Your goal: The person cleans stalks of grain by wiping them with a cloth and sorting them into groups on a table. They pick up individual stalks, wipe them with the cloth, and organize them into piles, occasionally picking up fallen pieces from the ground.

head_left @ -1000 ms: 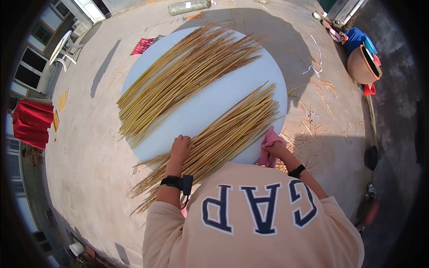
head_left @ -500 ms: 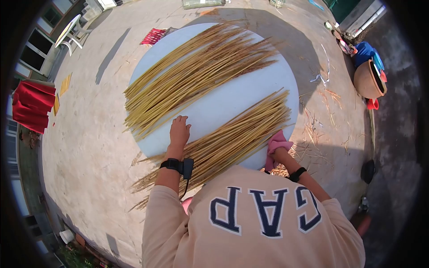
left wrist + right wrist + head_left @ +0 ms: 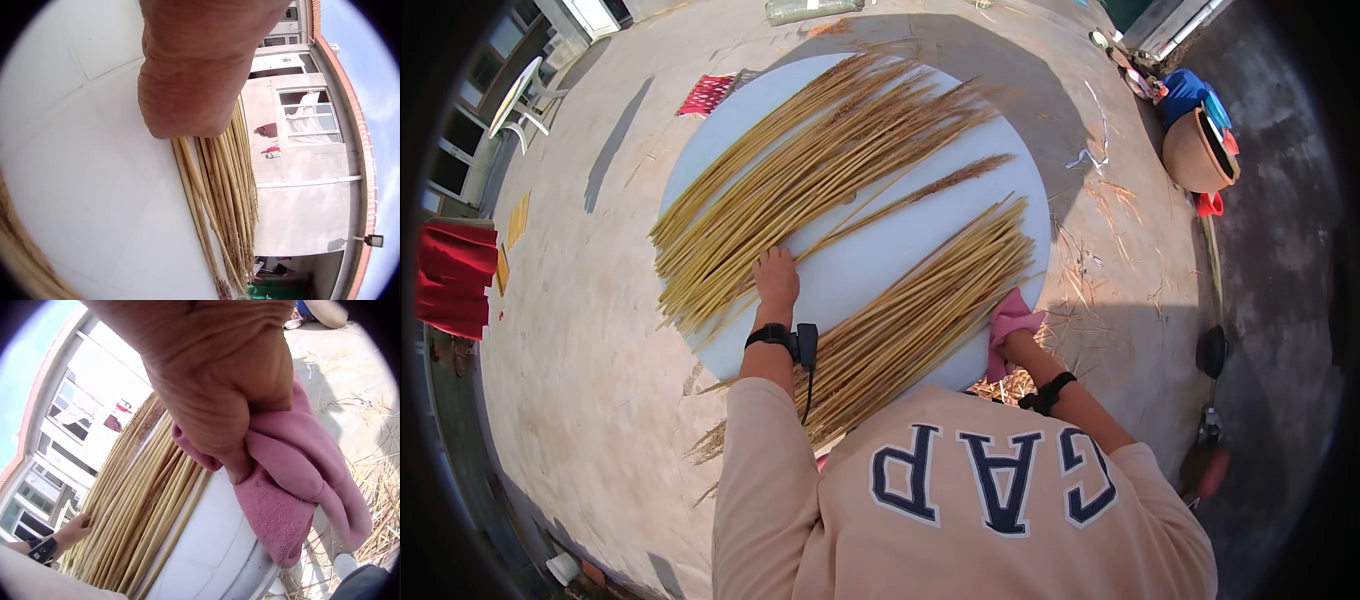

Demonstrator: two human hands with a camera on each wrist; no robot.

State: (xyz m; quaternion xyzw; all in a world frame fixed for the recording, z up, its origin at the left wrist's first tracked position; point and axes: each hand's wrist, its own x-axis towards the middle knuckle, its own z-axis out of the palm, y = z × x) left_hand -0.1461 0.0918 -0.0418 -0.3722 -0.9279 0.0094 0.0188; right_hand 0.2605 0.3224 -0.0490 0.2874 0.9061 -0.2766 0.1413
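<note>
My left hand (image 3: 776, 278) is at the near edge of the far bundle of dry stalks (image 3: 800, 160). It pinches a few stalks (image 3: 900, 200) that stand apart from that bundle, their brown feathery heads angled to the far right. In the left wrist view, those stalks (image 3: 199, 206) come out from under the hand; the fingertips are hidden. By the right rim of the round white table (image 3: 840, 270), my right hand (image 3: 231, 419) grips a crumpled pink glove (image 3: 281, 506) with a bumpy patch. The near bundle of stalks (image 3: 920, 300) lies between the hands.
Straw scraps (image 3: 1100, 250) litter the concrete on the right. A clay pot (image 3: 1195, 150) and blue containers stand at the far right. Over on the left are a white chair (image 3: 522, 105) and a red cloth (image 3: 452, 275). The near bundle's heads overhang the table's left edge.
My left hand has gone from the near bundle across to the far one. A few stalks there have come away toward me. The right hand keeps the pink glove by the rim.
</note>
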